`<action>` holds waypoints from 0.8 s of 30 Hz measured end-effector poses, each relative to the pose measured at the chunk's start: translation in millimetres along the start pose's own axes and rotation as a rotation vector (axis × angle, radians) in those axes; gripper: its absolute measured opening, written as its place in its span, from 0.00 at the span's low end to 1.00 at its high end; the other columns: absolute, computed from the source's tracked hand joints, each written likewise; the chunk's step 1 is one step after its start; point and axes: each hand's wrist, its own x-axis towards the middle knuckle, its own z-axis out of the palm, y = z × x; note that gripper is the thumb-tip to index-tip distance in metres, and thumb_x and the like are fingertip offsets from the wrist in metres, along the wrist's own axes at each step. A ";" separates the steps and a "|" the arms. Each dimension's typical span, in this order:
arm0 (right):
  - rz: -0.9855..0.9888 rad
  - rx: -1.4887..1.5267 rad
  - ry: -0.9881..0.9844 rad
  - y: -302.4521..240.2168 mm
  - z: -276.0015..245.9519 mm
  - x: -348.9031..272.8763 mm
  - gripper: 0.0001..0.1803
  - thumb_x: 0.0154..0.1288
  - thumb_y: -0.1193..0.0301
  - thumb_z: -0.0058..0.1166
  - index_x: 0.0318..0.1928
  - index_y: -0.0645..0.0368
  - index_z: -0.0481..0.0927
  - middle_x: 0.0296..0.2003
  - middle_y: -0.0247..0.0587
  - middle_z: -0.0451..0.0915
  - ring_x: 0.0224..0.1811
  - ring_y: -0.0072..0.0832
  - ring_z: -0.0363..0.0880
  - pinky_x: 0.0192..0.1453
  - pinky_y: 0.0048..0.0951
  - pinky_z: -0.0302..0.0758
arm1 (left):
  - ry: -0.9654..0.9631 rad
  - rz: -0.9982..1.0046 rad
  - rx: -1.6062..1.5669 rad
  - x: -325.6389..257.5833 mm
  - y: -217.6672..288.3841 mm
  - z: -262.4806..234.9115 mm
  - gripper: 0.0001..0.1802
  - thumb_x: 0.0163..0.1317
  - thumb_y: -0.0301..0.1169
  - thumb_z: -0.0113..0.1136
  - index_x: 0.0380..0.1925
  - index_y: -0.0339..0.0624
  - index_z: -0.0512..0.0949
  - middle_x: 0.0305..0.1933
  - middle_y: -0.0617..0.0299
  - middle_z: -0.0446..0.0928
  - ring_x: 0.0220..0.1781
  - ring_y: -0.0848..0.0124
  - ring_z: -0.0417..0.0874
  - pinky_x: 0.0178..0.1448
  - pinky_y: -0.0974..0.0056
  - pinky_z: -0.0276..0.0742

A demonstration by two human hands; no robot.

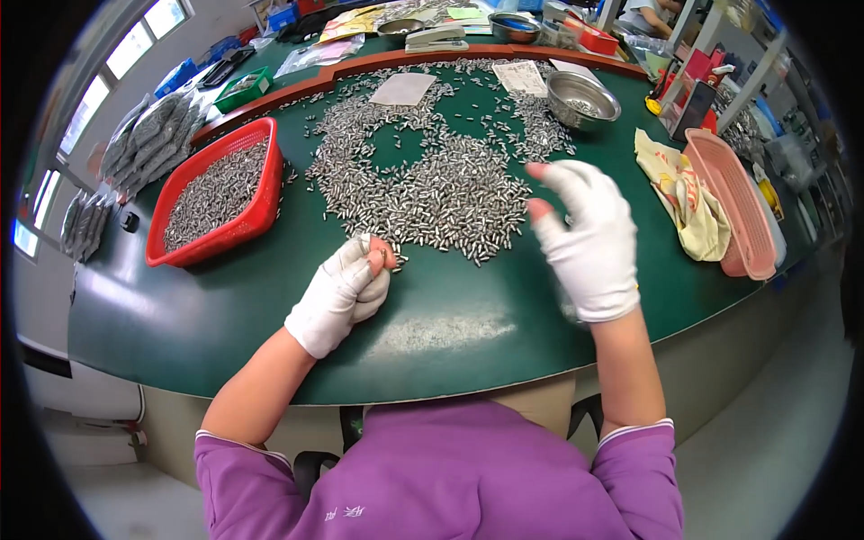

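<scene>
A wide heap of small silvery metal pins (441, 193) is spread over the green table (432, 337). At its near left edge, my left hand (346, 288) in a white glove with bare fingertips is closed in a pinch. A small metal pin (384, 256) seems to show between thumb and forefinger, mostly hidden. On the heap's right side hovers my right hand (587, 238), gloved the same way. Its thumb and forefinger are apart, with nothing visible between them; the other fingers curl partly out of sight.
Left of the heap stands a red plastic basket (270, 193) full of pins, with grey filled bags (153, 144) beyond it. A steel bowl (594, 87) sits at the back right. Farther right are a yellowish cloth (688, 198) and a pink basket (751, 238). A wooden ledge (378, 65) runs behind.
</scene>
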 end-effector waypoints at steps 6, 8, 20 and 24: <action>0.302 -0.369 -0.305 45.9 -43.4 -69.2 0.23 0.53 0.64 0.66 0.50 0.55 0.80 0.50 0.39 0.78 0.52 0.40 0.76 0.56 0.39 0.73 | 0.300 0.172 1.109 -50.5 -10.7 23.2 0.04 0.67 0.28 0.55 0.39 0.42 0.76 0.29 0.58 0.78 0.30 0.64 0.81 0.38 0.64 0.76; 0.312 -0.324 -0.279 53.2 -38.4 -87.4 0.21 0.55 0.65 0.65 0.49 0.57 0.80 0.49 0.40 0.78 0.50 0.41 0.76 0.55 0.40 0.74 | 0.340 0.148 1.370 -58.1 -15.3 39.3 0.04 0.65 0.27 0.57 0.38 0.41 0.76 0.23 0.58 0.75 0.26 0.61 0.79 0.34 0.62 0.75; 0.315 0.560 -0.635 -56.0 -55.9 -128.0 0.25 0.69 0.61 0.52 0.62 0.61 0.68 0.45 0.56 0.79 0.42 0.52 0.81 0.44 0.44 0.78 | 0.232 0.116 1.763 -63.7 -26.7 52.7 0.07 0.61 0.29 0.56 0.38 0.44 0.73 0.29 0.55 0.79 0.32 0.54 0.82 0.36 0.53 0.76; 0.281 0.565 -0.692 -68.8 -48.3 -138.2 0.32 0.64 0.70 0.52 0.69 0.56 0.63 0.41 0.52 0.79 0.37 0.50 0.81 0.40 0.46 0.78 | 0.298 0.183 1.681 -62.2 -28.1 53.6 0.08 0.61 0.29 0.60 0.39 0.44 0.74 0.28 0.55 0.79 0.32 0.53 0.82 0.36 0.54 0.76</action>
